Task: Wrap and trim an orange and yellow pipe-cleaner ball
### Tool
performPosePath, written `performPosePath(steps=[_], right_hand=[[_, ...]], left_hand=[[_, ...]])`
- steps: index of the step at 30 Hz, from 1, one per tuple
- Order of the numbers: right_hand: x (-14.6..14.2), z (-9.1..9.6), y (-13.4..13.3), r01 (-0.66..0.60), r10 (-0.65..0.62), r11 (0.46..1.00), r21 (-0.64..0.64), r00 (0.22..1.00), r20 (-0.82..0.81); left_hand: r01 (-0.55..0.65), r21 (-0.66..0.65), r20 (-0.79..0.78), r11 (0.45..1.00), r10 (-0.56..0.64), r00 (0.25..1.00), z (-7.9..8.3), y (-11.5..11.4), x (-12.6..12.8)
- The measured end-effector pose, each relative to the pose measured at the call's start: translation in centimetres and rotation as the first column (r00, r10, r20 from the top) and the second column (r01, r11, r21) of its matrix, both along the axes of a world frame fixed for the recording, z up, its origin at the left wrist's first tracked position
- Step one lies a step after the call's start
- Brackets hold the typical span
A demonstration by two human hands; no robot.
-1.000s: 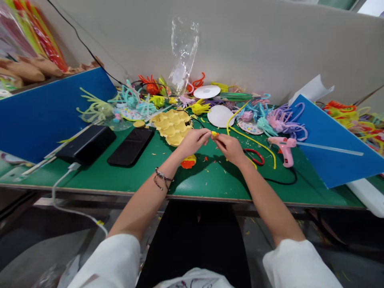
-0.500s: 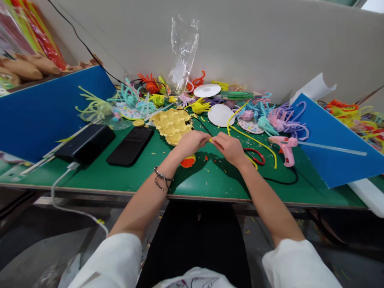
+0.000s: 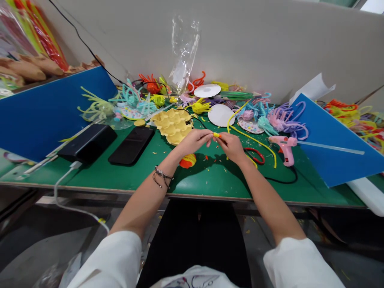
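Observation:
Between my hands is a small yellow and orange piece (image 3: 216,135), too small to make out its kind. My left hand (image 3: 194,141) pinches at its left end, thumb and forefinger close together. On its other side my right hand (image 3: 232,146) has its fingers closed on the piece. Under my left wrist lies a yellow and orange rounded piece (image 3: 188,161) on the green tabletop. Just beyond my left hand is a yellow egg-carton tray (image 3: 172,124). Red-handled scissors (image 3: 258,155), partly hidden, and a yellow fuzzy stem (image 3: 261,141) lie beside my right hand.
A pink glue gun (image 3: 285,148) with a clear stick stands at right before a blue panel (image 3: 336,148). At left are a black phone (image 3: 131,146) and a black box (image 3: 87,144) with a white cable. Fuzzy-stem pieces and white discs (image 3: 221,115) line the back.
My fingers have shifted slightly around the small piece, and more of its yellow and orange now shows. My left hand's lower fingers have loosened. The tabletop things stay put.

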State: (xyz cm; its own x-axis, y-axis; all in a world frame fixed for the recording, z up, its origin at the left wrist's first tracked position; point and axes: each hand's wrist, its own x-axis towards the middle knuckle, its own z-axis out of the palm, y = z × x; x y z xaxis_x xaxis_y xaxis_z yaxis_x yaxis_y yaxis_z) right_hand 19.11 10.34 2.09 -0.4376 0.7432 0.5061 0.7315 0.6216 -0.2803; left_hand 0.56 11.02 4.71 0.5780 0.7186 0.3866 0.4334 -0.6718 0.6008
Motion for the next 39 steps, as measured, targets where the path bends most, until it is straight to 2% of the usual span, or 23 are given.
performPosePath(steps=[6, 11, 16, 22, 26, 29, 32, 35, 39], right_hand=[[-0.7, -0.3, -0.6, 0.045, -0.041, 0.999, -0.021, 0.986, 0.162], [-1.2, -0.1, -0.7, 0.074, -0.072, 0.997, 0.003, 0.963, 0.259], [-1.4, 0.2, -0.9, 0.071, -0.088, 0.995, 0.068, 0.948, 0.306], [-0.8, 0.8, -1.0, 0.051, -0.092, 0.985, 0.165, 0.964, 0.251], [-0.1, 0.9, -0.4, 0.004, -0.006, 0.968, 0.252, 1.0, 0.008], [0.2, 0.7, 0.1, -0.015, 0.042, 0.974, 0.225, 0.992, -0.115], [0.2, 0.5, 0.4, 0.022, 0.0, 0.986, 0.168, 0.992, -0.13], [0.2, 0.2, 0.6, 0.036, -0.024, 0.989, 0.145, 0.997, -0.079], [-0.1, -0.3, 0.4, 0.03, -0.034, 0.992, 0.126, 0.999, 0.032]], left_hand=[[-0.175, 0.106, -0.073, 0.979, 0.183, 0.98, -0.7, 0.6, 0.1], [-0.311, 0.17, -0.145, 0.935, 0.336, 0.93, -0.7, 0.4, 0.1], [-0.358, 0.269, -0.286, 0.894, 0.429, 0.857, -0.4, 0.0, 0.2], [-0.239, 0.287, -0.338, 0.928, 0.331, 0.881, -0.4, 0.1, 0.1], [-0.067, 0.25, -0.351, 0.966, 0.155, 0.924, -0.2, 0.2, -0.2], [0.046, 0.214, -0.324, 0.976, 0.026, 0.946, -0.2, 0.4, -0.4], [0.143, 0.156, -0.173, 0.977, -0.116, 0.978, -0.3, 0.4, -0.5], [0.133, 0.115, -0.023, 0.985, -0.131, 0.991, -0.4, 0.5, -0.4], [-0.034, 0.101, 0.031, 0.994, 0.031, 0.999, -0.5, 0.6, -0.3]])
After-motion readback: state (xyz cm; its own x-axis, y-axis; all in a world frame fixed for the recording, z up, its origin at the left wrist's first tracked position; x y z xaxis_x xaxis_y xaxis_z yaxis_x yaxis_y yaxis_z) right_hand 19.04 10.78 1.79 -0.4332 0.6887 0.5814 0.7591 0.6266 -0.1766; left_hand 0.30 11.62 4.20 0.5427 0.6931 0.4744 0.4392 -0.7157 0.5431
